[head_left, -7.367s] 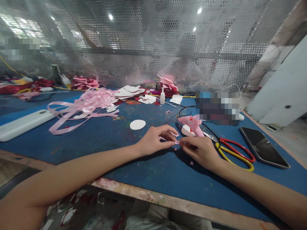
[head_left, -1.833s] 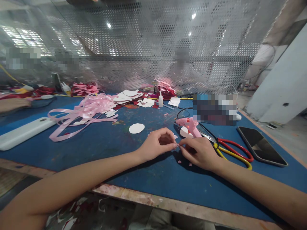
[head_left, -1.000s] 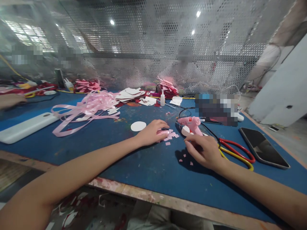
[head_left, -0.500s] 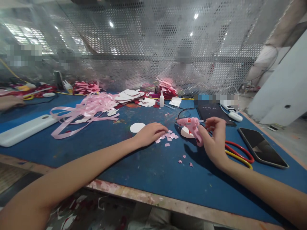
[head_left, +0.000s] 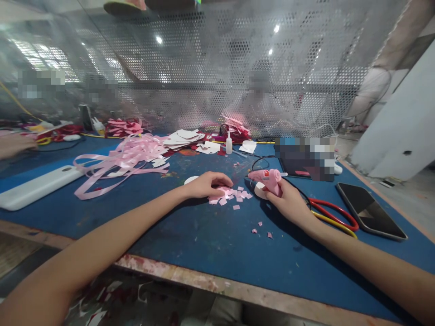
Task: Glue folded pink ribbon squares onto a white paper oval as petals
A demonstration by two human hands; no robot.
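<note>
A pink hot glue gun (head_left: pixel 267 175) is in my right hand (head_left: pixel 292 203), whose fingers wrap its handle; the nozzle points left. Partly behind the gun lies a white paper disc (head_left: pixel 260 190). My left hand (head_left: pixel 205 184) rests at the heap of small pink ribbon squares (head_left: pixel 222 194), thumb and fingers apart, touching its edge. Another white disc (head_left: pixel 190 180) shows partly behind the left hand. Several stray pink scraps (head_left: pixel 260 224) lie nearer the front.
Red-and-yellow-handled scissors (head_left: pixel 336 215) and a phone (head_left: pixel 372 210) lie at right. Pink ribbon (head_left: pixel 136 154) is heaped at left beside a long white object (head_left: pixel 41 186). Behind are white paper pieces (head_left: pixel 185 138) and a small bottle (head_left: pixel 229 144). Another person's hand (head_left: pixel 16 145) is far left.
My right hand has closed round the glue gun's handle, its fingers raised and looser before. My left hand has shifted slightly left, uncovering more pink squares.
</note>
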